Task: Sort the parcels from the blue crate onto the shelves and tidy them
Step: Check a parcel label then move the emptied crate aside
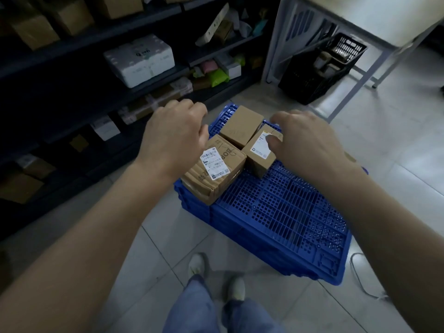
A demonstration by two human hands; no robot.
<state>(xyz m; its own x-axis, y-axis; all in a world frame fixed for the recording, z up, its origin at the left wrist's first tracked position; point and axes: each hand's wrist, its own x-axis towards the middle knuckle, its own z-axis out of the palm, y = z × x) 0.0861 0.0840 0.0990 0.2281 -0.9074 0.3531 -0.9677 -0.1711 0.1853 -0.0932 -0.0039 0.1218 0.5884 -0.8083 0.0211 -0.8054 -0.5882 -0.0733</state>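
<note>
Jeans point(216, 316) and shoes point(197, 264) stand at 6 o'clock. Dark shelves point(72, 97) fill 9 to 11 o'clock, and a black crate point(319, 70) sits under a table point(360, 25) at 1. Three parcels point(216, 174) lie on the blue crate point(288, 207) at centre. Both forearms reach forward. The left hand point(173, 138) hovers, fingers curled, empty. The right hand point(310, 145) has its thumb on the small parcel point(259, 155); whether it grips, I cannot tell.
</note>
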